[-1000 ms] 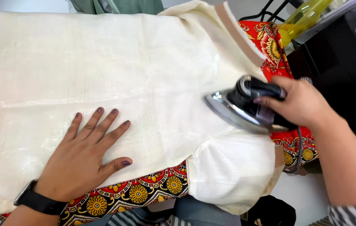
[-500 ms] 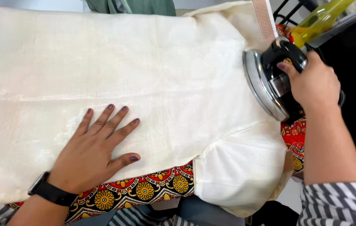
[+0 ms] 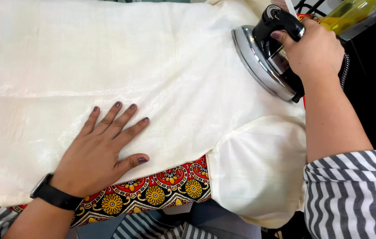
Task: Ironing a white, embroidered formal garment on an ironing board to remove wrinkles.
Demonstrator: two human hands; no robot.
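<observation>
A cream garment (image 3: pixel 152 75) lies spread over an ironing board with a red and yellow patterned cover (image 3: pixel 152 197). My left hand (image 3: pixel 104 150) rests flat on the cloth near the front edge, fingers spread, a black watch on the wrist. My right hand (image 3: pixel 314 51) grips the black handle of a silver-soled iron (image 3: pixel 265 57). The iron is tilted up on its side at the garment's right end, its soleplate facing left. A short sleeve (image 3: pixel 258 172) of the garment hangs over the board's front right.
A yellow-green translucent object (image 3: pixel 349 13) sits at the top right beside a dark surface (image 3: pixel 373 88). A black cord trails near the top edge behind the iron. My striped sleeve (image 3: pixel 351 194) fills the lower right corner.
My right hand has carried the iron from the sleeve area up and away to the garment's far right end and tipped it onto its side. My left hand stays flat on the cloth.
</observation>
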